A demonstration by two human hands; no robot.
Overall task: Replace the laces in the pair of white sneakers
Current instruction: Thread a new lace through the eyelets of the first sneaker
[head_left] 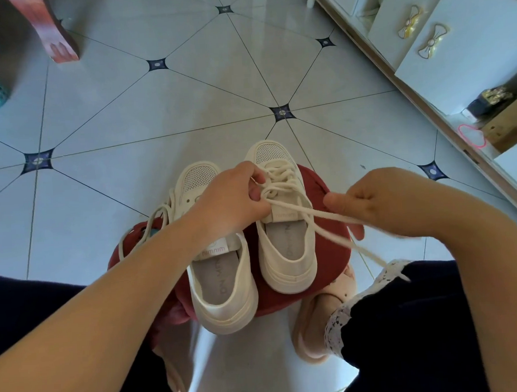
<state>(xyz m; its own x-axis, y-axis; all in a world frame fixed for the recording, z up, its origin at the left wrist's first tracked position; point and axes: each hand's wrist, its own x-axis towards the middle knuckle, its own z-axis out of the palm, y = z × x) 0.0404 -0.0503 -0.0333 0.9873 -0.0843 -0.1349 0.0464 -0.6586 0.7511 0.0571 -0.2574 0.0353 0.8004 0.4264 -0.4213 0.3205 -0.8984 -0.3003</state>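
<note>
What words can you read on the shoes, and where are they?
"mimmim" on the tongue tab of the left sneaker, in pinkish letters.
"mimmim" on the tongue tab of the right sneaker, faint and small, only just readable.
Printed text on the left sneaker's insole: some letters show, but part is hidden, so it cannot be read whole.
Printed text on the right sneaker's insole: too faint to read.
No other words show.
</note>
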